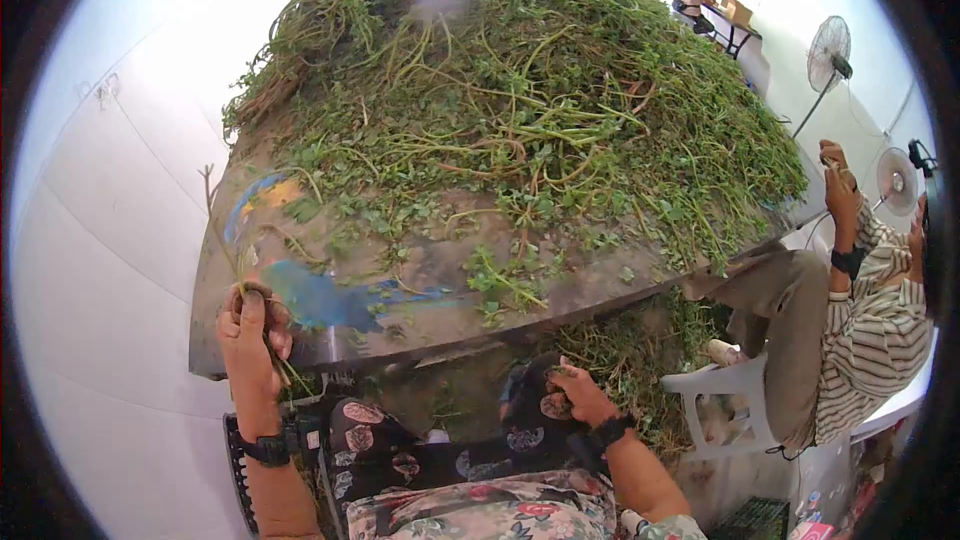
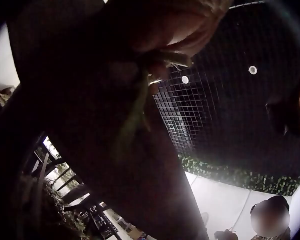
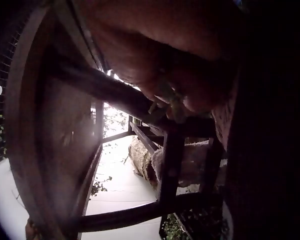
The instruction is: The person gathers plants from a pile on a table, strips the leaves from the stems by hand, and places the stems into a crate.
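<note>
At the table's left front corner my left hand (image 1: pixel 250 330) grips a few thin plant stems (image 1: pixel 238 258), which stick up above the fingers and hang out below. In the left wrist view the hand (image 2: pixel 180 30) is dark, with green stems (image 2: pixel 140 100) between its fingers. My right hand (image 1: pixel 582 395) is over my right knee, below the table edge, fingers curled. The right wrist view shows a small green plant piece (image 3: pixel 175 106) pinched at the fingertips of that hand (image 3: pixel 165 55). A large heap of green plants (image 1: pixel 500 120) covers much of the table (image 1: pixel 420 335).
A seated person in a striped shirt (image 1: pixel 870 340) is at the right by a white plastic chair (image 1: pixel 730 400). More plants (image 1: pixel 640 360) lie below the table. Behind stand fans (image 1: pixel 830 52) and another person at a small table. A black crate (image 1: pixel 240 470) is beside my left forearm.
</note>
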The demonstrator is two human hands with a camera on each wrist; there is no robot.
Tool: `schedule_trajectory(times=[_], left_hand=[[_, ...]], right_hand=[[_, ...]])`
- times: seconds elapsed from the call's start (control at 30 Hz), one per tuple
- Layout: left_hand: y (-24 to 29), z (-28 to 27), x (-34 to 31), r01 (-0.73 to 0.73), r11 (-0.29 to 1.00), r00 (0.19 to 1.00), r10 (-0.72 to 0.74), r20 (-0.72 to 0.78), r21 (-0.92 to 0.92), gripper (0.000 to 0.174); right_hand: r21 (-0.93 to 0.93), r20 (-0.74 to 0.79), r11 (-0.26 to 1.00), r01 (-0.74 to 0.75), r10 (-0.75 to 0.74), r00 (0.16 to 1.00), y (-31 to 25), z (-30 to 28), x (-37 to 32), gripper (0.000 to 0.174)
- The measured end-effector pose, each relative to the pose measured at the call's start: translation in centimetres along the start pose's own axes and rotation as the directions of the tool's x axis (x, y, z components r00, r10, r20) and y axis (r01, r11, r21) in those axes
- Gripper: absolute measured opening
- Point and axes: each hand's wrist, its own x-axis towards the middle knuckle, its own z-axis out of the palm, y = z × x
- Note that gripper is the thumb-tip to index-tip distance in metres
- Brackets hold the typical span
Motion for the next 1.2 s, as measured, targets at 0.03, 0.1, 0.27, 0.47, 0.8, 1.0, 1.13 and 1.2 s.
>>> schedule_trajectory(times=[0.03, 0.1, 0.27, 0.47, 0.8, 1.0, 1.13, 1.2], left_hand=[[-0.1, -0.2, 0.0, 0.000, 1.000, 1.000, 0.000, -0.017, 0.004, 0.010], [-0.2, -0.4, 0.0, 0.009, 1.000, 0.999, -0.008, -0.049, 0.015, 0.009], [0.6, 0.3, -0.2, 0.009, 1.000, 0.999, -0.009, -0.051, -0.004, 0.006], [1.1, 0.3, -0.4, 0.063, 0.992, 0.986, -0.078, -0.145, -0.107, 0.007], [2.9, -2.2, 1.5, 0.343, 0.936, 0.877, -0.348, 0.331, 0.074, 0.016], [5.0, -0.7, 4.1, 0.800, 0.590, 0.574, -0.806, 0.144, 0.112, 0.012], [5.1, -0.4, 4.6, 0.771, 0.626, 0.595, -0.774, 0.215, 0.120, 0.015], [4.6, -0.5, 4.5, 0.761, 0.639, 0.593, -0.757, 0.274, 0.117, 0.017]], right_hand=[[-0.040, 0.015, 0.999, 0.028, -0.027, 1.000, 0.4, -0.1, 0.5, 0.013], [0.038, 0.030, 0.999, 0.002, -0.003, 1.000, 0.3, 0.0, 0.3, 0.011], [0.042, 0.024, 0.994, -0.101, 0.100, 0.995, -0.5, 0.4, 0.6, 0.010], [-0.126, -0.034, 0.943, -0.307, 0.305, 0.952, -4.2, 2.9, -0.9, 0.013], [-0.682, -0.028, 0.575, -0.452, 0.597, 0.802, -8.5, 5.1, -1.9, 0.021], [-0.866, -0.272, 0.068, -0.496, 0.768, 0.580, -12.1, 8.9, -3.5, 0.025], [-0.917, -0.171, 0.129, -0.378, 0.728, 0.664, -15.1, 9.9, -6.1, 0.028], [-0.900, 0.121, 0.396, -0.182, 0.628, 0.769, -15.9, 8.9, -7.8, 0.028]])
